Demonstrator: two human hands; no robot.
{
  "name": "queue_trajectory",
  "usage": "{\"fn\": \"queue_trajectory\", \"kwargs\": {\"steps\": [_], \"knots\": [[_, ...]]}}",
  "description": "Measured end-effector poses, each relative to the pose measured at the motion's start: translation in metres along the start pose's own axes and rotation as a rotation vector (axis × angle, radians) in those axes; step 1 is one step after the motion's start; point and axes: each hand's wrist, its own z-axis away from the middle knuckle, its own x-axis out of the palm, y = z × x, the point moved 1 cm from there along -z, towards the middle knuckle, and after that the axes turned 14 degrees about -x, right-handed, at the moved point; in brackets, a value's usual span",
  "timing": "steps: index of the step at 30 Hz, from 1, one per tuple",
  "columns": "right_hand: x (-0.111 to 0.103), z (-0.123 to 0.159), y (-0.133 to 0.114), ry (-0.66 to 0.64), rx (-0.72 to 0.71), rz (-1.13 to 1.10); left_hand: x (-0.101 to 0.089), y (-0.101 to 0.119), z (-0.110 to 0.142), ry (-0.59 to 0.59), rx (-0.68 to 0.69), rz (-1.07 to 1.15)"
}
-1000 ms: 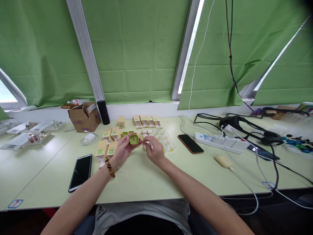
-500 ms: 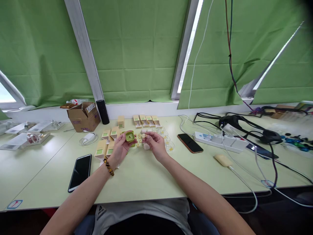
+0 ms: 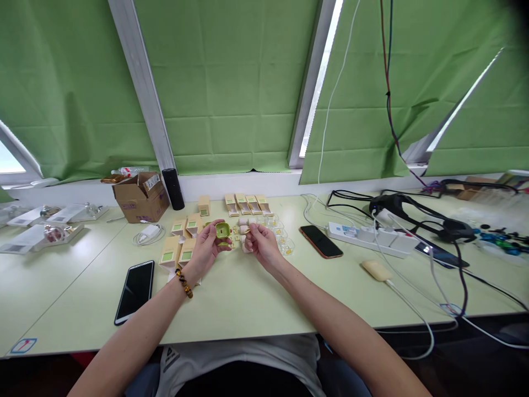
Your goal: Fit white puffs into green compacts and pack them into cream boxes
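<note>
My left hand (image 3: 205, 250), with a bead bracelet on the wrist, is closed round a small open green box (image 3: 222, 230) held just above the pale green table (image 3: 248, 298). My right hand (image 3: 262, 244) is close beside it, fingers pinched on a tiny pale item (image 3: 244, 229) too small to name. Just beyond the hands lie several tan cardboard sleeves with green labels (image 3: 177, 248), a row of small tan boxes (image 3: 247, 204) and several small clear cases (image 3: 283, 238).
A black phone (image 3: 135, 283) lies at the left, another phone (image 3: 321, 241) at the right. A cardboard carton (image 3: 141, 197) and a black cylinder (image 3: 173, 189) stand by the window. A white power strip (image 3: 372, 240), cables, a black headset (image 3: 413, 212) and a beige charger (image 3: 374, 270) fill the right side.
My hands have stayed together over the table. The green box has shifted slightly in my left hand, and my right fingers have drawn in from the box with the tiny item.
</note>
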Motion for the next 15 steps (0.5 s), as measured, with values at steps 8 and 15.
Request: {"fn": "queue_trajectory", "kwargs": {"steps": [8, 15], "knots": [[0.0, 0.002, -0.003, -0.076, -0.155, 0.131, -0.001, -0.001, 0.003, -0.073, -0.035, 0.029], [0.007, 0.013, -0.003, -0.162, -0.379, 0.401, -0.001, -0.002, 0.004, -0.155, -0.029, 0.026]]}}
